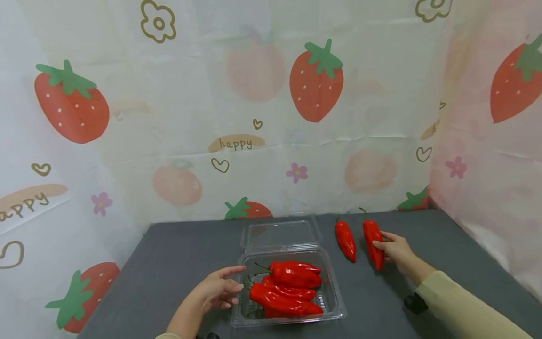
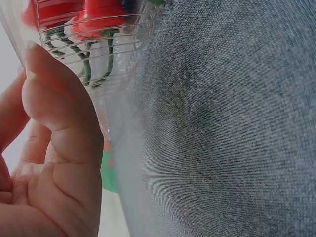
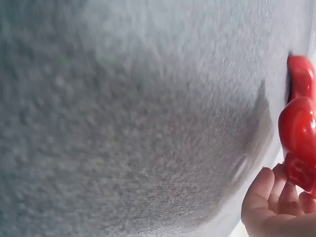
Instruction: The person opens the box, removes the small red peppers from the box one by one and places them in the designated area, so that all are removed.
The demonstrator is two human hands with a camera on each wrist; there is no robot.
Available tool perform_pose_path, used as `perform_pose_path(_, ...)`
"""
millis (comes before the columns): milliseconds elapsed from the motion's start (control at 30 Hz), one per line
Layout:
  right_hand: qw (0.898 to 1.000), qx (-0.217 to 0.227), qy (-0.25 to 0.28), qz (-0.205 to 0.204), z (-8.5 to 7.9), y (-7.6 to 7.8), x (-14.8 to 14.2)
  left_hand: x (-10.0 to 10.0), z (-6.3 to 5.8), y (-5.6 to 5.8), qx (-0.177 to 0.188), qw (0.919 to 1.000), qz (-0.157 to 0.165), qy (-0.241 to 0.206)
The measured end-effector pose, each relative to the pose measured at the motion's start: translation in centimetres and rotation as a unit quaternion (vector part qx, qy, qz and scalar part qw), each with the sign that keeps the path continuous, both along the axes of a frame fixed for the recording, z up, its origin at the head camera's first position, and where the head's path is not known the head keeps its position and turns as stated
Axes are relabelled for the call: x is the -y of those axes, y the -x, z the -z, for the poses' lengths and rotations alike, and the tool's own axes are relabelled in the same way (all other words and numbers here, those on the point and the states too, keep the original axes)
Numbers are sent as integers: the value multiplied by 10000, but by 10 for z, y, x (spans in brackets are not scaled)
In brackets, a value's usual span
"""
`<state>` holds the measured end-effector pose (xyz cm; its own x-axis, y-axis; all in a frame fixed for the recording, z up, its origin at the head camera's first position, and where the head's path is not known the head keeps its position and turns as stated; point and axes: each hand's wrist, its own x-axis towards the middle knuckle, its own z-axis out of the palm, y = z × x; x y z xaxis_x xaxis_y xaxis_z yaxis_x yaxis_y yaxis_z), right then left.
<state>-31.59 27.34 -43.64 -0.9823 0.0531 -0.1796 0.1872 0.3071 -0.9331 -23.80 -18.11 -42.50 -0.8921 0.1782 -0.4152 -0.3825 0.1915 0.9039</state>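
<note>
My right hand [image 1: 399, 253] grips a long red pepper [image 1: 372, 241] around its middle, its green stem pointing to the back. In the right wrist view the held pepper [image 3: 298, 127] is glossy, with fingers at its lower end. Another red pepper [image 1: 345, 241] lies just left of it on the table. My left hand [image 1: 213, 291], fingers loosely bent, holds nothing beside the left wall of a clear plastic box [image 1: 340, 305]. Inside the box several red peppers [image 1: 292, 275] are piled, stems to the left. In the left wrist view the thumb [image 2: 64, 106] overlaps the ribbed box wall.
The box's clear lid [image 1: 277, 236] is folded back flat behind it. Grey cloth [image 1: 178, 259] covers the table. A fabric wall [image 1: 190, 103] printed with strawberries stands along the back and both sides.
</note>
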Motion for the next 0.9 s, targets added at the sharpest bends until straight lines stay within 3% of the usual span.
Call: perform_pose_path(900, 9983, 586, 68, 31, 5, 27, -9, 0, 0, -1, 10, 10000, -63, 35)
